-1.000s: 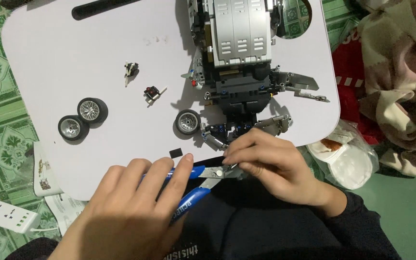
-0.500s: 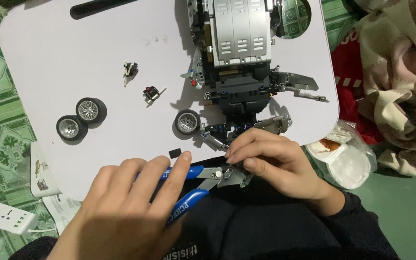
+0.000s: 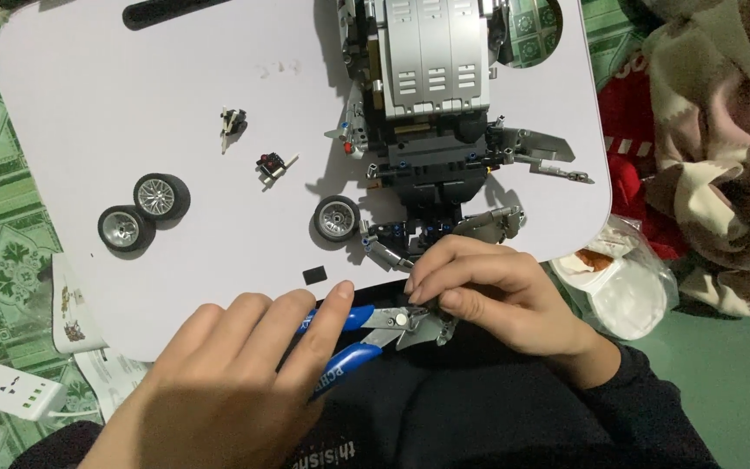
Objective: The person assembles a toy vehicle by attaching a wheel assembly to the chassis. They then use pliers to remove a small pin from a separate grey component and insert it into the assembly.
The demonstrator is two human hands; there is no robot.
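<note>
Left hand (image 3: 227, 382): your fingers wrap the blue-handled pliers (image 3: 366, 334), just below the white table's (image 3: 132, 130) near edge.
Pliers: their metal jaws meet the small grey part (image 3: 434, 323) beside your right fingertips (image 3: 449, 301).
Right hand (image 3: 496, 300): you pinch that part, below the table's edge and the grey car model (image 3: 431, 104).
Risk: squeeze too hard and the jaws could, I judge, nip your fingertips or flick the part off into your lap.
</note>
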